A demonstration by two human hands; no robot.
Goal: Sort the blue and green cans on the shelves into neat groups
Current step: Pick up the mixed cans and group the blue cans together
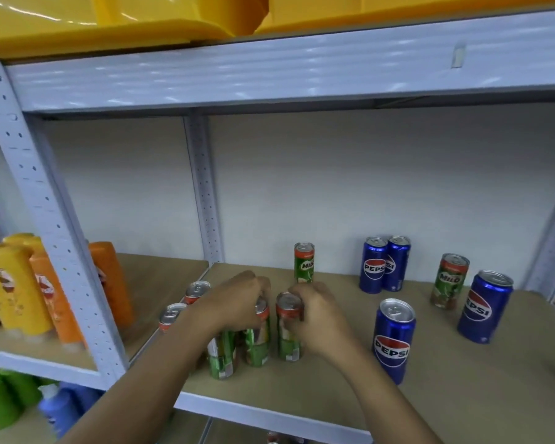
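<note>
Both hands are curled round green cans at the shelf's [350,395] front left: the left hand [234,302] on one can [260,338], the right hand [318,318] on its neighbour [288,328]. Green grouping is judged under way; next, the stray green can [304,262] behind and another [450,280] among the blue cans [393,339] need fetching

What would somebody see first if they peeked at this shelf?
Probably the two hands in the middle, the left hand and right hand, each gripping a green can in the bunch of green cans near the shelf's front edge. Next come the shiny blue cans scattered to the right, with one green can mixed among them, and another green can alone behind the hands.
</note>
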